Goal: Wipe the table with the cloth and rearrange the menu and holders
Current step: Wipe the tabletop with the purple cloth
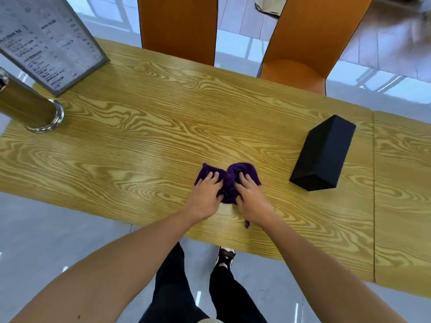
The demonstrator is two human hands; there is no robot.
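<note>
A bunched purple cloth (229, 180) lies on the wooden table (144, 141) near its front edge. My left hand (206, 194) presses on the cloth's left part with fingers spread. My right hand (250, 197) grips its right part, fingers dug into the folds. A grey-framed menu (50, 40) stands at the far left. In front of the menu stands a brown cylindrical holder (28, 108) with a shiny metal base. A black box-shaped holder (324, 155) lies on its side to the right of the cloth.
Two orange chairs (179, 26) (307, 43) stand at the table's far side. A second table (401, 194) abuts on the right. My legs and a shoe (224, 257) show below the front edge, over a glossy tiled floor.
</note>
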